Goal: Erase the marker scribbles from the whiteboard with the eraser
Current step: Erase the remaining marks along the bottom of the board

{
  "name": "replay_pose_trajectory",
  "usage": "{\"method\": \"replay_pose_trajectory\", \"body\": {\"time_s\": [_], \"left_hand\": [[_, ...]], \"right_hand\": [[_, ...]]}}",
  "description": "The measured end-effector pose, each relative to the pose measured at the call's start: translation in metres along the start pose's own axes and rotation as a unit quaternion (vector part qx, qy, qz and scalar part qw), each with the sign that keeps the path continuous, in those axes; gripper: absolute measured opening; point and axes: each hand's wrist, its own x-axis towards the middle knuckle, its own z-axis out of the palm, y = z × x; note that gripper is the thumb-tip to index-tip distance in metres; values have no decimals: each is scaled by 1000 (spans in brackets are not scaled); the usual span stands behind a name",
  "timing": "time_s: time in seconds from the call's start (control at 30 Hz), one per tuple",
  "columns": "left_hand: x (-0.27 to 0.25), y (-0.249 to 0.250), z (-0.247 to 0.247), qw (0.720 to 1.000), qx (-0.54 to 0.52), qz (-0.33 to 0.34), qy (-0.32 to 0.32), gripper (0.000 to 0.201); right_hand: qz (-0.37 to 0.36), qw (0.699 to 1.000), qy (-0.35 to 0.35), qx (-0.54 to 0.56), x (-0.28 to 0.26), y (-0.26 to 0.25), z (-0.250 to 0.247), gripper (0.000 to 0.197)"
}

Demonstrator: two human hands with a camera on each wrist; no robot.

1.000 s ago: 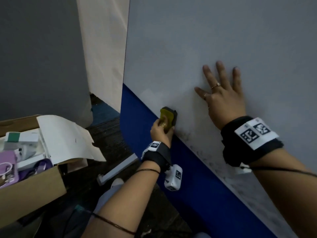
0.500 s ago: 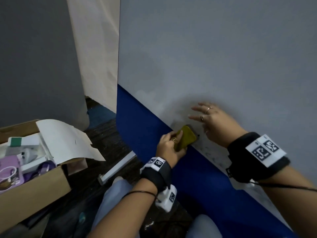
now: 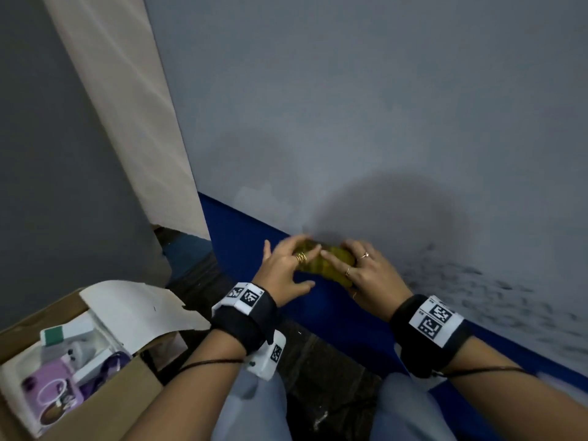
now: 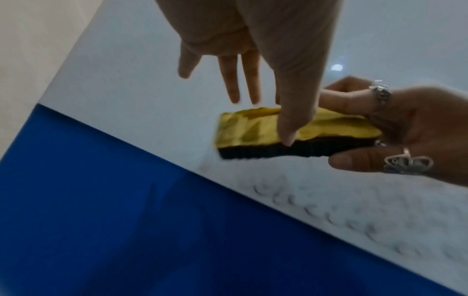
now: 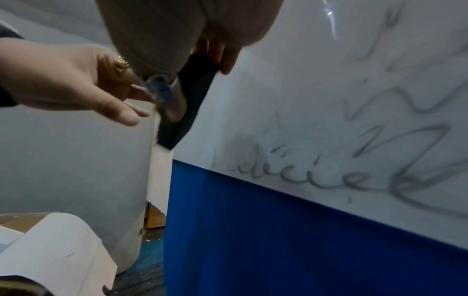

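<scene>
Head cam shows both hands meeting low on the whiteboard (image 3: 350,106), right at the blue border (image 3: 251,237). Eraser (image 3: 327,265) (yellow top, black felt side) sits between them. Right hand (image 3: 369,278) has it pinched, fingers on top and thumb underneath, clear enough in the left wrist view. Left hand (image 3: 283,268) is pretty much open, fingers straight, w/ just the thumb tip touching the eraser's edge, so it looks like a handoff imo. Scribbles (image 3: 496,288) are still all over the lower board to the right, near the border, so plenty left to do. Tip for this step: get a full grip w/ the right hand before the left lets go, turn the felt flat to the board, not on an edge, then do long overlapping strokes along the bottom w/ steady pressure. Watch the strip right by the border bc the loops there run close to it. Cardboard box (image 3: 95,399) of stuff sits off to the left on the floor, not in the way.
</scene>
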Motion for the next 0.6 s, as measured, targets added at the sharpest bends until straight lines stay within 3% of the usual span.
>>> {"method": "replay_pose_trajectory", "body": {"time_s": [0.1, 0.2, 0.3, 0.4, 0.5, 0.57, 0.6], "left_hand": [[23, -2, -28, 998, 19, -23, 63, 81], [61, 15, -61, 992, 55, 7, 114, 71], [98, 36, -78, 988, 114, 44, 94, 78], [113, 40, -70, 978, 201, 34, 46, 100], [117, 34, -61, 974, 211, 43, 67, 103], [119, 32, -60, 973, 214, 45, 75, 103], [120, 31, -59, 974, 207, 46, 76, 103]], "right_hand": [[36, 983, 131, -127, 14, 6, -9, 68], [69, 961, 164, -213, 25, 19, -7, 66], [59, 961, 146, -226, 25, 33, 25, 51], [-32, 961, 41, -272, 10, 37, 65, 39], [-85, 946, -41, -311, -3, 41, 73, 35], [-91, 942, -13, -322, 0, 46, 60, 36], [-73, 946, 33, -313, 3, 47, 49, 37]]}}
